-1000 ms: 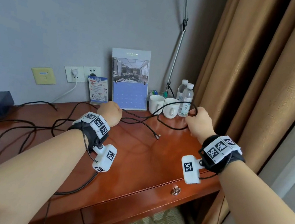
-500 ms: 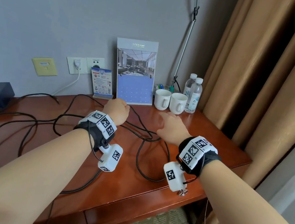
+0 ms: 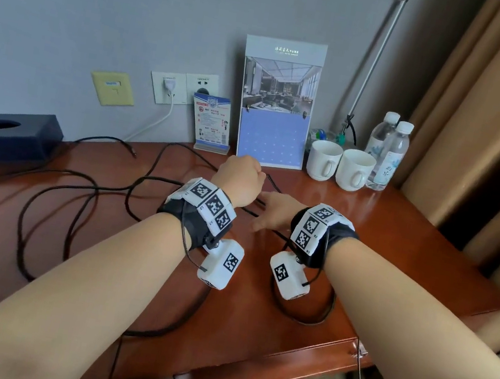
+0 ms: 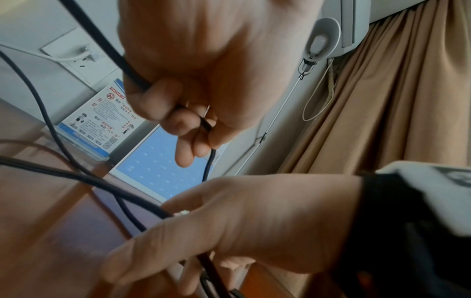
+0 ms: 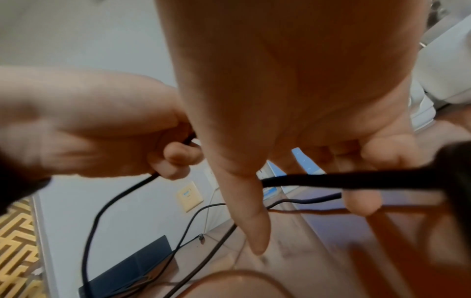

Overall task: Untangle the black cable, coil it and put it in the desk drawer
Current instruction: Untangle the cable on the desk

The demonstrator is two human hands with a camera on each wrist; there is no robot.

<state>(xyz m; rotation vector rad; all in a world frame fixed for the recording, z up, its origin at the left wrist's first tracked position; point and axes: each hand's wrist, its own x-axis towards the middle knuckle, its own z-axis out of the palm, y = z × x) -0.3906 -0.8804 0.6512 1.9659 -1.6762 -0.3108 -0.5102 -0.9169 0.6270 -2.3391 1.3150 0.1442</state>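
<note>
The black cable [image 3: 305, 322] sprawls in several loops over the red-brown desk [image 3: 414, 250]. My left hand [image 3: 239, 177] is a fist near the calendar and grips a stretch of the cable [image 4: 107, 48] in its curled fingers [image 4: 178, 113]. My right hand [image 3: 274, 213] sits just right of it, low over the desk. Its thumb [image 5: 249, 201] is straight, and the cable [image 5: 305, 181] runs loosely between thumb and fingers. The desk drawer [image 3: 262, 366] with its small knob [image 3: 360, 351] is shut, below the front edge.
Two white mugs [image 3: 324, 160] and water bottles [image 3: 390, 153] stand at the back right beside a calendar [image 3: 277, 104] and a small card [image 3: 211, 123]. A dark blue tissue box [image 3: 3, 134] sits back left. Curtains [image 3: 483, 129] hang right of the desk.
My right hand let go of the loop it held up at the right, came down and left, and now lies beside the left hand. The left hand kept its grip.
</note>
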